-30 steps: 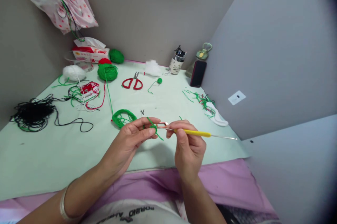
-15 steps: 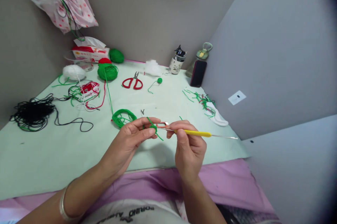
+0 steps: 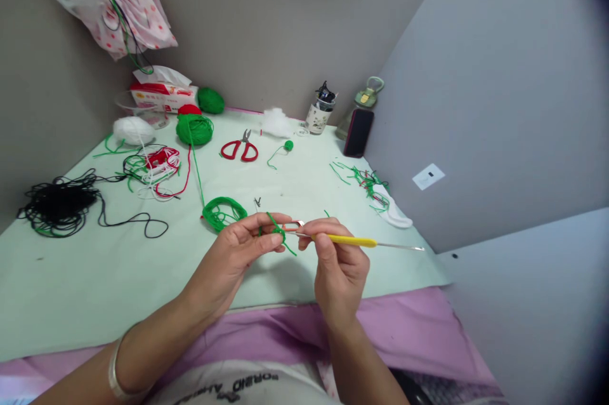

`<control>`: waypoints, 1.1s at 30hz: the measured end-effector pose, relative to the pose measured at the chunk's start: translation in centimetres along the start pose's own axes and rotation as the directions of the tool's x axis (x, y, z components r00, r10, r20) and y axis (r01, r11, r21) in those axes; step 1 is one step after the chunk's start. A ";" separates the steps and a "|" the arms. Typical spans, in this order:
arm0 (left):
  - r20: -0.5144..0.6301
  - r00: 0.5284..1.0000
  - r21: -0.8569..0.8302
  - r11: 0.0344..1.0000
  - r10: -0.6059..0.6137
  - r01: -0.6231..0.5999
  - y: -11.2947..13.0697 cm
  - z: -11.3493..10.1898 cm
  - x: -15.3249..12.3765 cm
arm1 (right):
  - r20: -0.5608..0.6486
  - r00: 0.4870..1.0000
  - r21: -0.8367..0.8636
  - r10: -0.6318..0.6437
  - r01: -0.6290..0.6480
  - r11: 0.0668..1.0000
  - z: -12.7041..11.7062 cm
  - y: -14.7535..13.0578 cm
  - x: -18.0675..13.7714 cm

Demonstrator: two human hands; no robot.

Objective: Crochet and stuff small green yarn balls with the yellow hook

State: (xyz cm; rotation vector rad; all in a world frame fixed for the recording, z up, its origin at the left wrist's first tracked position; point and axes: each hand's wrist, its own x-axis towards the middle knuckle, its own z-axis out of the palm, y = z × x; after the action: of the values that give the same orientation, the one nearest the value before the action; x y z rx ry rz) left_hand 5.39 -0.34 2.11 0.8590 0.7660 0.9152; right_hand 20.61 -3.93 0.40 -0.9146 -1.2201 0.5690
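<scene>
Between the thumb and fingers of my left hand (image 3: 242, 246) is a small green crochet piece (image 3: 279, 238), with short yarn tails sticking out above and below it. My right hand (image 3: 340, 265) pinches a yellow-handled crochet hook (image 3: 352, 240). The hook's left tip reaches the green piece; whether it is inside a stitch I cannot tell. Its other metal end points right. Just behind the fingertips lies a small red-and-silver tool (image 3: 295, 225), partly hidden. A loose coil of green yarn (image 3: 223, 213) rests on the table behind my left hand.
Red-handled scissors (image 3: 240, 146) and a small green ball (image 3: 288, 146) lie farther back. At the left are black yarn (image 3: 59, 205) and a green yarn ball (image 3: 195, 129). Yarn scraps (image 3: 368, 183), a phone (image 3: 358, 132) and a jar (image 3: 320, 114) stand or lie toward the right.
My right hand and the hook have shifted slightly left, closer to the green piece. My left hand stays almost in place, still holding the piece.
</scene>
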 end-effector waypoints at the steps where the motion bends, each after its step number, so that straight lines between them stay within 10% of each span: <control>1: -0.002 1.000 0.002 1.000 0.003 -0.003 0.0 0.0 0.0 | -0.001 1.000 -0.013 -0.006 0.006 1.000 0.0 0.0 0.0; 20: -0.051 0.995 0.008 0.996 0.091 -0.091 -0.3 0.2 -0.1 | 0.119 0.966 -0.211 -0.230 0.251 0.945 -0.1 0.4 -0.7; 26: 0.015 0.996 -0.189 0.978 -0.085 0.086 -0.7 0.9 -0.3 | 0.206 0.865 -0.500 -0.457 0.495 0.711 -0.1 2.8 -1.7; 33: -0.023 1.000 -0.191 0.981 -0.015 0.011 -1.4 1.2 -0.3 | 0.168 0.938 -0.349 -0.303 0.344 0.872 -0.1 1.9 -0.8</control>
State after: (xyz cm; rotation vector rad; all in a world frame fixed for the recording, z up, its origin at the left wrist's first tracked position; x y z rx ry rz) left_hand 6.75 -1.44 1.51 0.6741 0.6918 0.9726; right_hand 20.71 -3.57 -1.68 -0.9741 -1.5769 0.1142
